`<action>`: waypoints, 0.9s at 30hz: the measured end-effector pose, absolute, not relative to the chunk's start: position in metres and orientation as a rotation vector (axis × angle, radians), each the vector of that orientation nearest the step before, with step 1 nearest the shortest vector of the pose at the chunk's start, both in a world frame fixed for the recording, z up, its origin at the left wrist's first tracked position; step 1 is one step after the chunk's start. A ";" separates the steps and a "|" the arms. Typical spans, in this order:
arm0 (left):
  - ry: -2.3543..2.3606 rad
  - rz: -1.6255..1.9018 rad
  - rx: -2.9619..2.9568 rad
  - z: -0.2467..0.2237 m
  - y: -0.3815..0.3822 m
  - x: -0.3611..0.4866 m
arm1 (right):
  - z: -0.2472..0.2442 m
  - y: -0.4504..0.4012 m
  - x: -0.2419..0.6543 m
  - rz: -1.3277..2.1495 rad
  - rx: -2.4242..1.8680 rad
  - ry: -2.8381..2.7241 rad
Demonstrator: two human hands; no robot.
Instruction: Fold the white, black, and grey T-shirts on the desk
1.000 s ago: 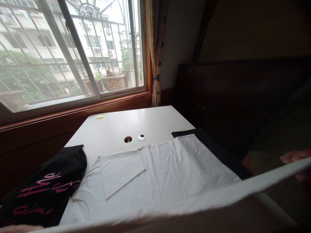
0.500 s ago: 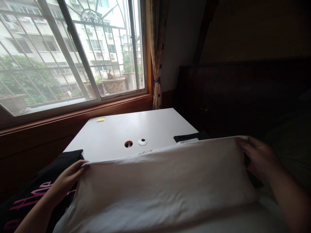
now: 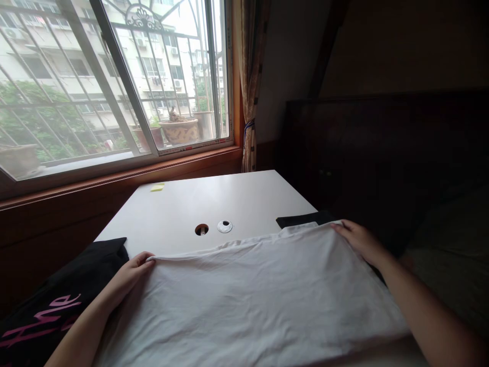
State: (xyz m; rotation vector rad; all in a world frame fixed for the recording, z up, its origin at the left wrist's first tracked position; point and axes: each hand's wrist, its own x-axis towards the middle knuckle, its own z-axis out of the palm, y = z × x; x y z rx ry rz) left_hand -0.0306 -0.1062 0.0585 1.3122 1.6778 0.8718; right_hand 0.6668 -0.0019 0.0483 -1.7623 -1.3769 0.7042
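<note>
A white cloth [image 3: 244, 295] lies spread over the near part of the white table [image 3: 183, 204], with soft wrinkles across it. My left hand [image 3: 139, 265] pinches its far left corner. The far right corner is held between the fingers of my right hand [image 3: 353, 234]. Beside my left forearm lies a black garment [image 3: 91, 265] with pink lettering. A dark item [image 3: 301, 219] shows from behind the white cloth's far edge, near my right hand.
Two round openings, a dark hole [image 3: 201, 230] and a white-rimmed one [image 3: 225, 226], sit mid-table. A yellow note [image 3: 157, 187] is near the far left edge. Beyond are a barred window [image 3: 168, 92] and a tied curtain [image 3: 250, 112].
My right hand has moved left and slightly down with its corner. My left hand has shifted a little right. The cloth's far edge now spans less width and the cloth lies lower.
</note>
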 end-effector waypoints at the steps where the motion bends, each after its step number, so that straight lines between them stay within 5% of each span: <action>1: 1.655 0.889 1.282 0.060 -0.109 -0.032 | 0.047 -0.002 0.669 0.721 -1.744 -1.350; 10: 1.724 1.008 1.142 0.077 -0.118 -0.040 | 0.055 0.000 0.693 0.808 -1.555 -1.072; 27: 1.936 0.795 1.395 0.054 -0.096 -0.030 | 0.022 0.031 0.668 0.559 -1.857 -1.521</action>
